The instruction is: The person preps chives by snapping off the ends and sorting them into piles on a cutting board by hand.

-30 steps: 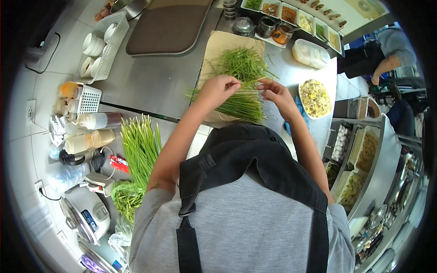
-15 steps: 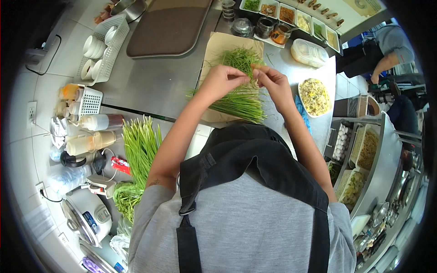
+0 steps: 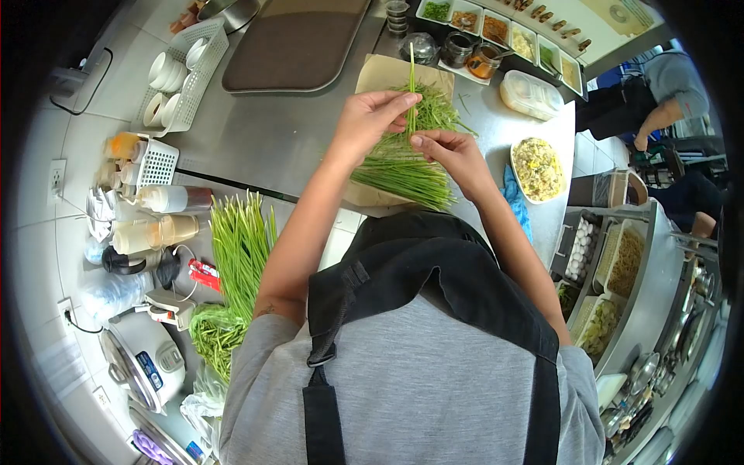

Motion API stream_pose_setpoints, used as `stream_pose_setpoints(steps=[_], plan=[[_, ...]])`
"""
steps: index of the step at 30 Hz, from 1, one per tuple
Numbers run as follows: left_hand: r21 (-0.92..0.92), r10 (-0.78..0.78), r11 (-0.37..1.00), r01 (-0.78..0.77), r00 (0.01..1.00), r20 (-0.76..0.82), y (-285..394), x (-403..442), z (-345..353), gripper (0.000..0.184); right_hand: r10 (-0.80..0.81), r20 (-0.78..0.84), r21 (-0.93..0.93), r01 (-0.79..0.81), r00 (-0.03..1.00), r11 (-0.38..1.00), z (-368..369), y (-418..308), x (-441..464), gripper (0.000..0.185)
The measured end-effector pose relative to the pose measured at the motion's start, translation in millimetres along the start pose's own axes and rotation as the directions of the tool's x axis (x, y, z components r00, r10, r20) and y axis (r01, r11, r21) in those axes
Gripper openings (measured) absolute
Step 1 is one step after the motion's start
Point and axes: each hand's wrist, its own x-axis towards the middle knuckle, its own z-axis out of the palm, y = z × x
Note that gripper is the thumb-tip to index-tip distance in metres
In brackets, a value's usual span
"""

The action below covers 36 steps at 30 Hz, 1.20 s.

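My left hand [image 3: 375, 122] pinches a few long garlic chives [image 3: 412, 71] between thumb and fingertips, holding them upright. At their lower end, the thumb and forefinger of my right hand [image 3: 456, 156] are closed together; the stalks run down to these fingertips. Beneath both hands lies a brown sheet [image 3: 376, 74]. A bundle of green chives [image 3: 403, 182] rests on its near part, and a loose heap of thin green pieces [image 3: 443, 115] lies on its far part.
A large bunch of chives [image 3: 240, 248] lies at left near bottles and a rice cooker [image 3: 151, 368]. A brown tray [image 3: 294, 46] stands behind. To the right are a plastic container [image 3: 531, 94], a bowl of yellowish food [image 3: 537, 169], and a blue cloth [image 3: 515, 205]. Another person [image 3: 674, 85] stands far right.
My hands have drawn apart: the left moved slightly up, the right lower. Chives now stand upright between them, where earlier the fingertips met over the heap. The whole view shifted slightly.
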Motion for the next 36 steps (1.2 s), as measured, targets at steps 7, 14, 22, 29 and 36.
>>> stream_pose_setpoints(steps=[7, 14, 22, 29, 36], plan=[[-0.014, 0.003, 1.000, -0.003, 1.000, -0.023, 3, -5, 3, 0.025, -0.002, 0.041, 0.016, 0.001, 0.999, 1.000, -4, 3, 3, 0.020], [-0.013, -0.006, 1.000, 0.005, 0.999, -0.043, 1, -7, 0, 0.024, -0.017, 0.119, 0.014, 0.016, 0.993, 1.000, -7, 7, 2, 0.018], [-0.066, 0.036, 0.997, -0.050, 0.979, -0.198, -2, -13, 3, 0.023, 0.136, 0.095, 0.442, -0.164, 0.986, 0.882, -9, 19, 11, 0.022], [-0.198, 0.066, 0.973, -0.121, 0.962, -0.265, 3, -13, -7, 0.019, 0.224, 0.100, 0.574, -0.241, 0.969, 0.783, -9, 27, 9, 0.024], [-0.234, 0.031, 0.967, -0.102, 0.958, -0.287, -4, -13, -2, 0.025, 0.071, 0.324, 0.339, -0.186, 0.943, 0.922, 2, 7, 7, 0.029]])
